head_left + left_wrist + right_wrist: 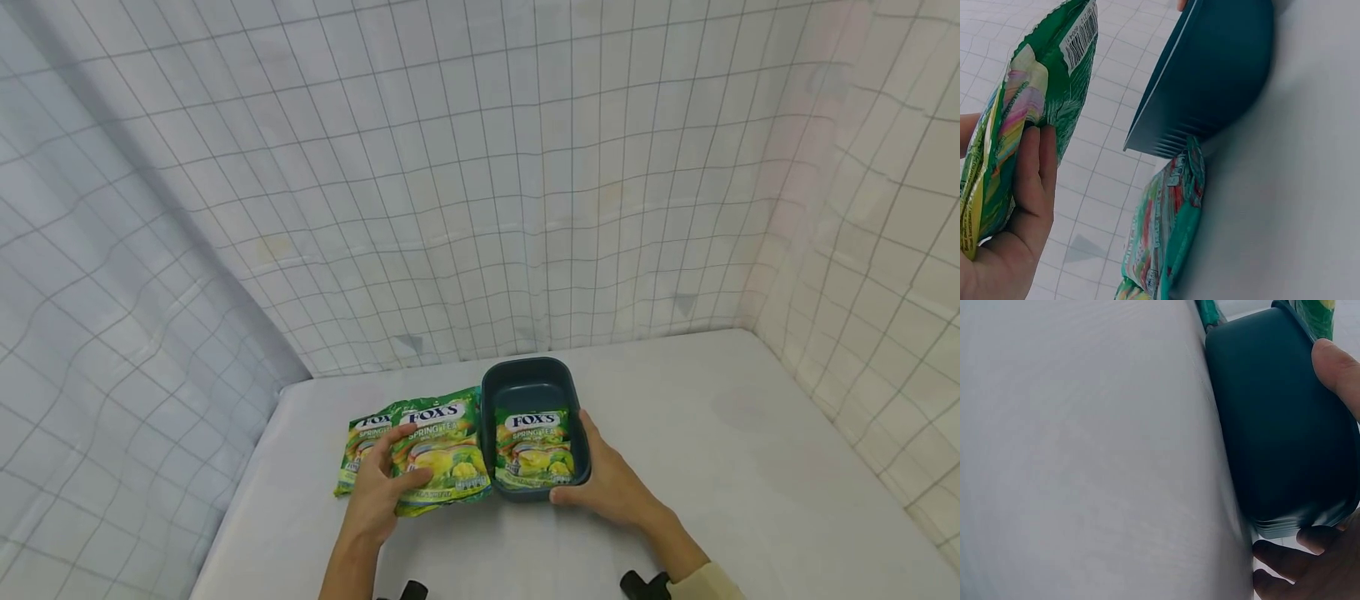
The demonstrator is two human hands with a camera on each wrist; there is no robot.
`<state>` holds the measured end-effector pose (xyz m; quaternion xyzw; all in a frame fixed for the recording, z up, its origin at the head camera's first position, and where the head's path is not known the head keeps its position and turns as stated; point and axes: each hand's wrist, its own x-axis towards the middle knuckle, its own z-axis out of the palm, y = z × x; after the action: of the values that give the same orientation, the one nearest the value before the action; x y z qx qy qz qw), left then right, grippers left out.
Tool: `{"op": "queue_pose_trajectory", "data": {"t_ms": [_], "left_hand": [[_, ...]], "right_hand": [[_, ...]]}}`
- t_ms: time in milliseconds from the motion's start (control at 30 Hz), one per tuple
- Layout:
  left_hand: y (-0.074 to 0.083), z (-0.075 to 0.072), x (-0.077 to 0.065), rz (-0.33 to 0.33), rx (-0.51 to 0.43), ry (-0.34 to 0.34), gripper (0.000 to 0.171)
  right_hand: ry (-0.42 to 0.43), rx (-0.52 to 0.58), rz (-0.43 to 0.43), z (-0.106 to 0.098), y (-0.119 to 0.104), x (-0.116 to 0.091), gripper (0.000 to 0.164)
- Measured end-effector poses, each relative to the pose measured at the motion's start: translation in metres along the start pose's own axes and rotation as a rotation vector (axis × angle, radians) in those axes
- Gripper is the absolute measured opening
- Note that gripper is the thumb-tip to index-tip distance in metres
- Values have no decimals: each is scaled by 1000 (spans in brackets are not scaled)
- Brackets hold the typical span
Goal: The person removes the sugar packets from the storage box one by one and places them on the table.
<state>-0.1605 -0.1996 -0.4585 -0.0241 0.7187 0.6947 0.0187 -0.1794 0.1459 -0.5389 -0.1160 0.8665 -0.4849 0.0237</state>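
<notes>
My left hand [378,483] grips a green and yellow Fox's Spring Tea candy bag [442,458], thumb on its front. In the left wrist view the held candy bag [1054,81] is raised off the table, fingers on its barcode side. My right hand [611,475] holds a dark teal plastic tub [531,367] at its near right corner, thumb at the near rim and fingers along the right side. Inside the tub's near half lies another candy bag [534,450], face up. The right wrist view shows the tub's outer wall [1272,419] between thumb and fingers.
More candy bags lie left of the held one, partly covered; one candy bag [352,458] shows at the far left. The white-covered table [690,450] extends to the right. Behind it hangs a white grid-patterned sheet [510,208], with similar sheets at both sides.
</notes>
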Motion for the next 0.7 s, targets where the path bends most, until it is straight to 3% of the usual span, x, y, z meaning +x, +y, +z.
{"op": "queue_pose_trajectory", "data": {"t_ms": [700], "left_hand": [[-25,-7,-18,-58,-48,38,72]], "right_hand": [[-17,14,5,-1,0,0,138]]}}
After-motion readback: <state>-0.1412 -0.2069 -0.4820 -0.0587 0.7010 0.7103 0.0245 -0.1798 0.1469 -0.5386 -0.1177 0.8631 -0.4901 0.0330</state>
